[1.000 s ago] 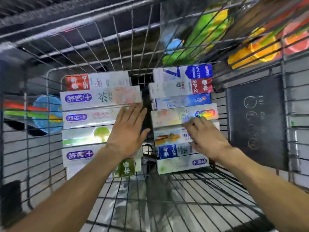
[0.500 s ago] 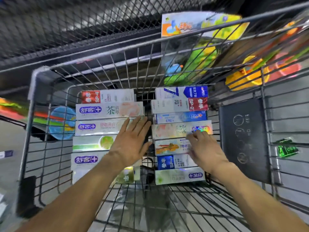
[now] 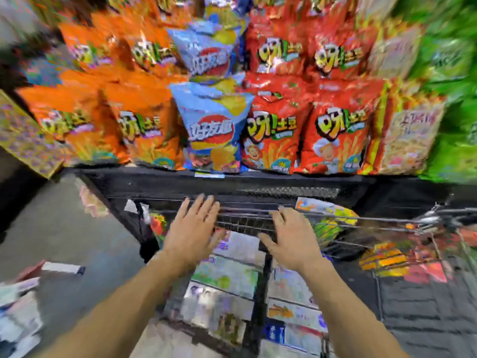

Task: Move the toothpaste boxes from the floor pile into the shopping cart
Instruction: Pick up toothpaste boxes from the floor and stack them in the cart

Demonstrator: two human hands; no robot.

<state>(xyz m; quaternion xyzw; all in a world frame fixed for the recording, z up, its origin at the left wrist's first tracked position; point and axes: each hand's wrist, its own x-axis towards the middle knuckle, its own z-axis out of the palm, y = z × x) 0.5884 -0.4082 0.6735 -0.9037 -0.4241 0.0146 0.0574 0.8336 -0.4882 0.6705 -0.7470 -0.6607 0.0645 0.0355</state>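
Your left hand (image 3: pixel 192 235) and right hand (image 3: pixel 291 239) hover spread and empty over two rows of toothpaste boxes (image 3: pixel 224 281) in the cart (image 3: pixel 387 219), while more boxes (image 3: pixel 18 311) wait on the floor at eight o'clock.

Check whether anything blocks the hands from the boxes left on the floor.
Nothing visible does. Both the left hand and right hand are open and empty over the cart. The remaining boxes lie on bare floor to the cart's left, though that corner is blurred.

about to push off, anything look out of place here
Boxes lie loose on the floor at lower left, outside the cart. The boxes in the cart sit in rows. Both hands are empty.
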